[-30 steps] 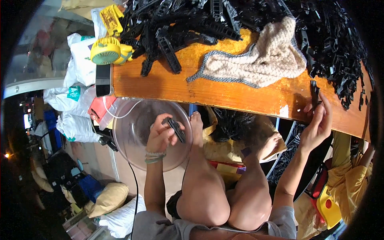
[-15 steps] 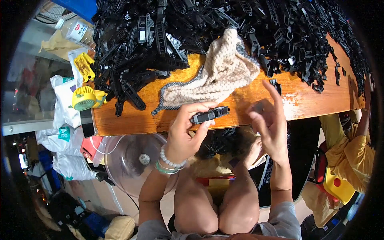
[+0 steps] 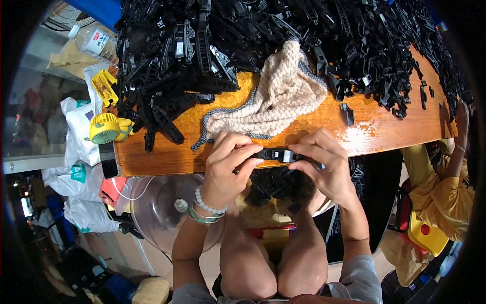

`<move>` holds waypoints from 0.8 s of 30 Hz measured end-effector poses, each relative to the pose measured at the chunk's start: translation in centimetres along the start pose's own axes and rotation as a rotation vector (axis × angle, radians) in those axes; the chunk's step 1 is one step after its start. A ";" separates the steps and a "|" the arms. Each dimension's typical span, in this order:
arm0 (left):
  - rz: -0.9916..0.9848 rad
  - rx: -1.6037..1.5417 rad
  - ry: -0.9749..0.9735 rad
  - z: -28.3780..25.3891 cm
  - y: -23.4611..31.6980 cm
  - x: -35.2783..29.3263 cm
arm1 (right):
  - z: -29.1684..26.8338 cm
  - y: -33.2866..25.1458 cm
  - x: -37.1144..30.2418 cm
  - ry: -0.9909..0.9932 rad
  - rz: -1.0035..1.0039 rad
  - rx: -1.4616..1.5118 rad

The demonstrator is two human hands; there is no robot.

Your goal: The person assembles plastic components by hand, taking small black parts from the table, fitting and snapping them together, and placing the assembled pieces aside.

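Observation:
Between my two hands, just above the table's front edge, is a long black plastic part (image 3: 275, 155) with a pale patch toward its right end. My left hand (image 3: 229, 163), with bead bracelets at the wrist, pinches the part's left end. The fingers of my right hand (image 3: 324, 164) close round its right end. Right behind my hands a beige textured cloth (image 3: 276, 99) with a dark checked border lies crumpled on the wooden table (image 3: 192, 161). A small black piece (image 3: 347, 114) sits alone to the cloth's right.
A big heap of black plastic parts (image 3: 167, 45) covers the table's far side. At left are a yellow handheld fan (image 3: 105, 127), a phone (image 3: 110, 168), a plastic bottle (image 3: 98, 41) and white bags (image 3: 83, 139). A clear round tub (image 3: 152, 215) stands below. Another person's arm (image 3: 459, 129) is at right.
My right hand has come left and down from its raised, spread pose and now grips the part's right end. The part has been turned level, and my left fingers have shifted to its left end.

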State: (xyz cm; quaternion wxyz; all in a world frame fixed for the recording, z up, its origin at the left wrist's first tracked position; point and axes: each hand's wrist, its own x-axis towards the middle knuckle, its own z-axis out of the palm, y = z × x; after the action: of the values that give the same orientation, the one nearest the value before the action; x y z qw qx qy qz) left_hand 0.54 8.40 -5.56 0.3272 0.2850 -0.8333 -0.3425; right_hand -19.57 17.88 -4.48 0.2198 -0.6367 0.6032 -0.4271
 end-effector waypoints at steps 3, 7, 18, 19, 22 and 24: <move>0.018 0.007 -0.020 -0.1 -0.2 0.3 | 0.4 0.2 0.5 -0.007 -0.017 -0.010; 0.039 0.029 -0.032 -0.2 -0.2 0.3 | 1.2 0.8 0.9 0.002 -0.066 -0.045; -0.029 -0.144 -0.218 -1.9 0.1 1.4 | 0.7 -0.2 -1.3 -0.225 -0.091 0.126; -0.020 -0.075 -0.268 -1.5 0.3 2.3 | 0.2 -0.9 -1.5 -0.228 -0.067 0.090; 0.085 0.135 -0.285 -0.3 -0.4 4.7 | -1.1 0.1 -2.1 0.146 0.017 -0.174; 0.232 0.316 -0.219 0.9 -1.4 6.5 | -2.0 2.1 -1.5 0.489 0.162 -0.406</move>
State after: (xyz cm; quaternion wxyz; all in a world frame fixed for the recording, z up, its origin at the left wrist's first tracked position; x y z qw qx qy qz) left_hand -3.86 3.33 -4.84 0.2235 0.1959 -0.9344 -0.1966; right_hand -22.25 19.42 -5.48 -0.0298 -0.4960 0.7597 -0.4195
